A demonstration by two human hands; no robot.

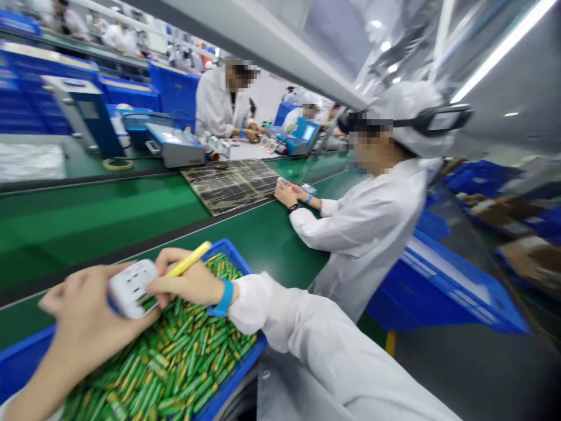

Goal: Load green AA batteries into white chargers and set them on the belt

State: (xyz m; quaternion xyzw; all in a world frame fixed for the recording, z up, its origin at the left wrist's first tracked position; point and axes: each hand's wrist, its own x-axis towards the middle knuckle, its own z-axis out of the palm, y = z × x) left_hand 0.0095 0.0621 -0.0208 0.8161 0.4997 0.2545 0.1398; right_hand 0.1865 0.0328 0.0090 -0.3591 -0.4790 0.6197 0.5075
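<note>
Left hand (87,310) gripped a white device (135,286); right hand (188,285) pinched a yellow pen (189,260) — both over a blue bin (26,348) (green batteries (193,356) galore).

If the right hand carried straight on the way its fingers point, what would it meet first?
The right hand would probably meet the white slotted device held in the left hand first; whether they touch now is unclear.

We see smooth plastic on the white device (132,285) and yellow pen (191,258); glossy wrappers on the green cylinders (186,356). Our sleeve (302,318) is matt, creased cloth.
</note>
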